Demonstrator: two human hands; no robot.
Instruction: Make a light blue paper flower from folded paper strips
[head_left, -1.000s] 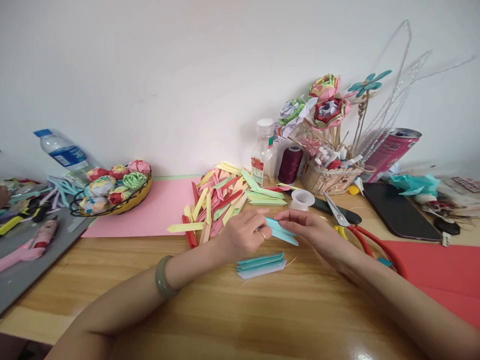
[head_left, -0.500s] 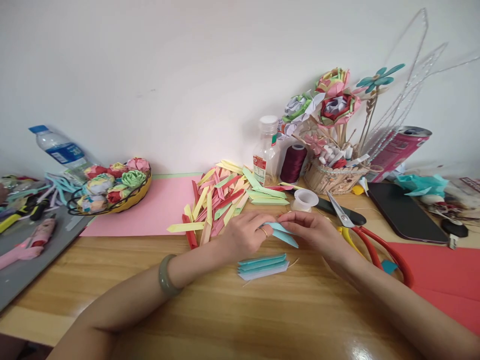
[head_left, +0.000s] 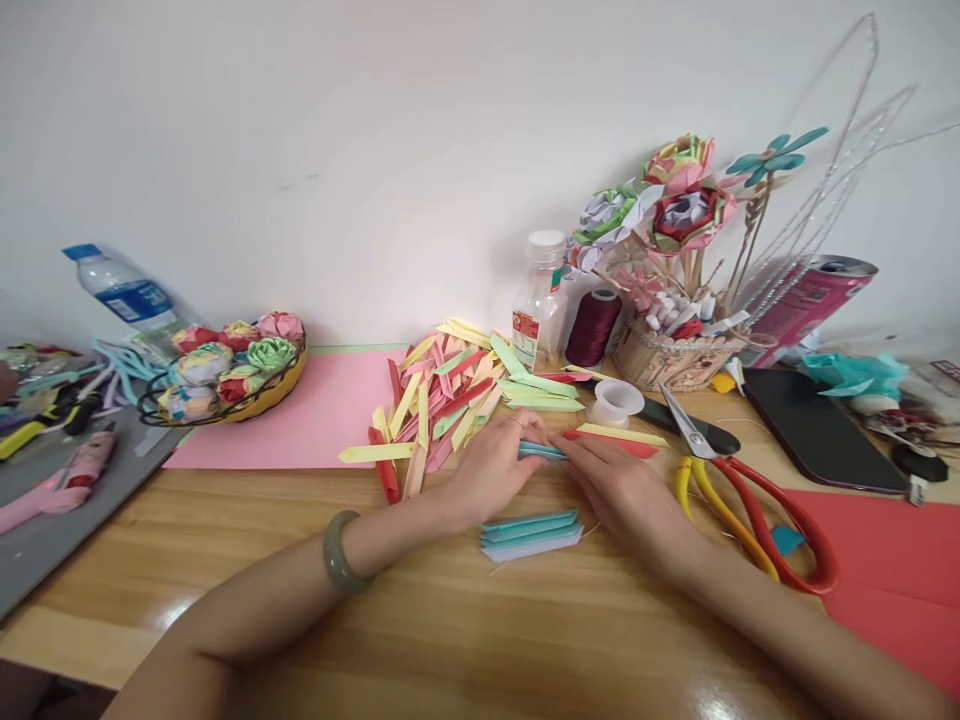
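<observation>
- a pink glue gun [head_left: 71, 485] lies at far left on a gray mat [head_left: 45, 565].
- a blue-capped plastic bottle [head_left: 131, 295] leans near the wall, behind a yellow basket [head_left: 291, 385] filled with paper flowers [head_left: 274, 355] in red, green, pink and white.
- a pink paper sheet [head_left: 322, 420] lies on the wooden table [head_left: 420, 640], partly under the basket.
- a heap of folded paper strips [head_left: 442, 395] in yellow, red, pink and green spreads beyond the hands.
- the left hand [head_left: 487, 468], wearing a ring, with a green bangle [head_left: 341, 553] at the wrist, grasps the left end of a blue folded strip [head_left: 541, 452] between thumb and fingers.
- the blue folded strip sits between the two hands, just above a row of teal and pale folded pieces [head_left: 531, 535].
- a glass bottle [head_left: 541, 305] with a white cap stands beside a maroon thread spool [head_left: 592, 330].
- the right hand [head_left: 630, 497] lays its fingertips over the strip's right end; whether they pinch or merely press, one cannot tell.
- a small plastic cup [head_left: 617, 400] stands beyond that hand.
- open scissors [head_left: 757, 520] with red and yellow handles lie near the right forearm, below a black phone [head_left: 821, 430].
- red paper [head_left: 907, 550] lies at far right.
</observation>
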